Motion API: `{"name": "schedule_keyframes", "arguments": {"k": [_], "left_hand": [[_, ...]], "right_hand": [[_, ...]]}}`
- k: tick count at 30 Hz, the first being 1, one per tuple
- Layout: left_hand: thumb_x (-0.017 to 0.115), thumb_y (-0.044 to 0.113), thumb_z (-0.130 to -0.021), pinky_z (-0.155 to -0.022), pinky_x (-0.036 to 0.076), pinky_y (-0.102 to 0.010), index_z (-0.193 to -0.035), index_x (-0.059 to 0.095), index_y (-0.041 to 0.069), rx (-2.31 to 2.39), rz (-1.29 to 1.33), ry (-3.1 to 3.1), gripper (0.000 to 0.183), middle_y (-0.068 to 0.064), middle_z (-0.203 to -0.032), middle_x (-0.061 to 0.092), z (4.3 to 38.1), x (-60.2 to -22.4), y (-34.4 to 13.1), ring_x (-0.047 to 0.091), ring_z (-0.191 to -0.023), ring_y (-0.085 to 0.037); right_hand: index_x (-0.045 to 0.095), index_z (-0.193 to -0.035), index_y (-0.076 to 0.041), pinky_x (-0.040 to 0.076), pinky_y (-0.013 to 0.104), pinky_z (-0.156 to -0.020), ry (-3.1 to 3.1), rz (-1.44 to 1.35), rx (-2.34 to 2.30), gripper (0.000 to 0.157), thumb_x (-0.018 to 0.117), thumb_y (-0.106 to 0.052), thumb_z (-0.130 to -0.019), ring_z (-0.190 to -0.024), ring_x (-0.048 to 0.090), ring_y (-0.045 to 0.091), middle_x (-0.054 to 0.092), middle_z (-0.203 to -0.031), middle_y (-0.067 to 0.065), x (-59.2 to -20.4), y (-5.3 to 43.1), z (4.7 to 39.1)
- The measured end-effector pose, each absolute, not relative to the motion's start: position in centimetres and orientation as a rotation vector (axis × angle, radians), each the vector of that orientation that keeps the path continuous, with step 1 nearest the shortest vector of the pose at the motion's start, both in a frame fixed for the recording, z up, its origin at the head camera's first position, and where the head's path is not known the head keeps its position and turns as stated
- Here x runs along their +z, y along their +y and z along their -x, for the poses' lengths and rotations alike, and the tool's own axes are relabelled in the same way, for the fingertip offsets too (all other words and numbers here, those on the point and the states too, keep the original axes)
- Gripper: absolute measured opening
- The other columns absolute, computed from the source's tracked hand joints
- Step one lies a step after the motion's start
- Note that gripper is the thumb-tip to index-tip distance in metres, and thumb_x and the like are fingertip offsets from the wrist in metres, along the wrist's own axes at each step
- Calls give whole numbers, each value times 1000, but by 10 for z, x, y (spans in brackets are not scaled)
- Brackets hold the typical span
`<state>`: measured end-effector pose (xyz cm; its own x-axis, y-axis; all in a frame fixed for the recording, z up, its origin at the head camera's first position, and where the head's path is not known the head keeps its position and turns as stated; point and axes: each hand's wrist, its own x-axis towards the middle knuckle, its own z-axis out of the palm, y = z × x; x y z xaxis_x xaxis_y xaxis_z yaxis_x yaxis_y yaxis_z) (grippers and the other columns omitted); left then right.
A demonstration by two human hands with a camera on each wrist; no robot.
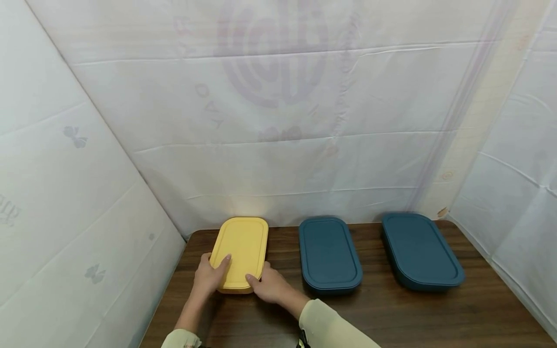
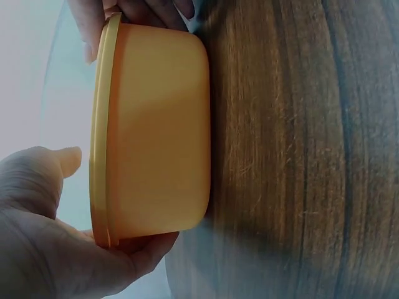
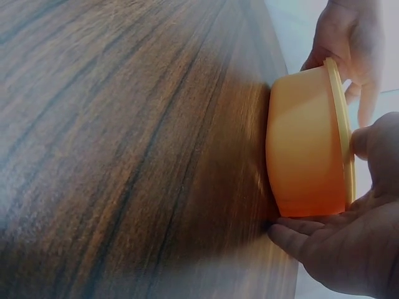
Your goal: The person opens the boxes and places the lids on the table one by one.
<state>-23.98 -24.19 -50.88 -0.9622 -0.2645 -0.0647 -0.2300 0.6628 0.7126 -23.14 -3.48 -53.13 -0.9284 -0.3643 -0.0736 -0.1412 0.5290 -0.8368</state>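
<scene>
A yellow lidded food container (image 1: 242,246) sits on the left part of the wooden table, its lid on. My left hand (image 1: 209,274) grips its left side, thumb over the lid. At the near right corner my right hand (image 1: 271,285) holds the container, its thumb on the lid's edge. The left wrist view shows the container's smooth side wall (image 2: 159,128) standing on the tabletop, with fingers along both ends. From the right wrist, the right fingers (image 3: 299,235) lie against the container's lower side, close to the table.
Two dark blue lidded containers stand to the right: a middle one (image 1: 330,253) and a far right one (image 1: 422,251). The brown wooden table (image 1: 370,319) meets a white cloth wall (image 1: 278,169) at the back, with more white sheeting on both sides.
</scene>
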Motion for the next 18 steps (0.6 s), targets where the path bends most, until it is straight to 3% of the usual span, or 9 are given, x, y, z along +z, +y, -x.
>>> {"name": "schedule_keyframes", "arguments": {"k": [5, 11, 18], "left_hand": [[53, 52, -93, -86, 49, -49, -142, 29, -5, -1215, -419, -2755, 79, -31, -126, 51, 240, -509, -237, 55, -111, -40], [53, 42, -95, -83, 50, -47, -141, 32, -7, -1243, -435, -2686, 70, -26, -121, 52, 241, -512, -233, 57, -106, -36], [53, 39, -96, -80, 49, -43, -135, 38, -6, -1284, -494, -2612, 61, -26, -116, 55, 239, -512, -233, 57, -102, -33]], "right_hand": [[39, -139, -1, 49, 35, -76, 2528, 433, -1366, 72, 51, -55, -94, -91, 59, 13, 63, -113, 9, -531, -30, 234], [43, -138, -4, 48, 33, -71, 2543, 396, -1399, 71, 48, -60, -93, -83, 57, 10, 64, -108, 4, -533, -26, 239], [42, -139, -5, 50, 37, -83, 2574, 386, -1427, 72, 47, -61, -93, -100, 59, 13, 62, -116, 5, -532, -24, 242]]}}
